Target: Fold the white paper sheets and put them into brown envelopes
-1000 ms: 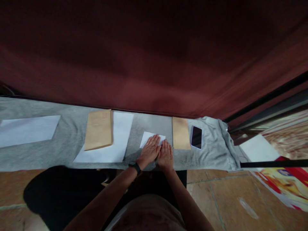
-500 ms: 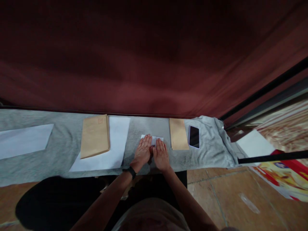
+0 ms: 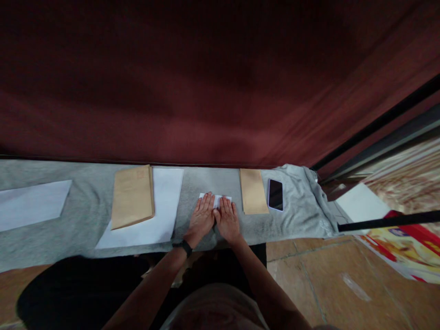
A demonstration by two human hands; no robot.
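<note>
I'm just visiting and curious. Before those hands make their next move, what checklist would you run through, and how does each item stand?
1. Left hand palm down on the small white paper: ok.
2. Right hand palm down on it too, beside the left: ok.
3. Small white paper's whole outline in sight: not ok; the hands cover much of it.
4. Its creases sharp and lined up: cannot tell.
5. Phone apart from both hands: ok, it lies to the right, beyond the narrow brown paper.
6. Grey cloth smooth throughout: not ok, it is rumpled beyond the phone.
</note>
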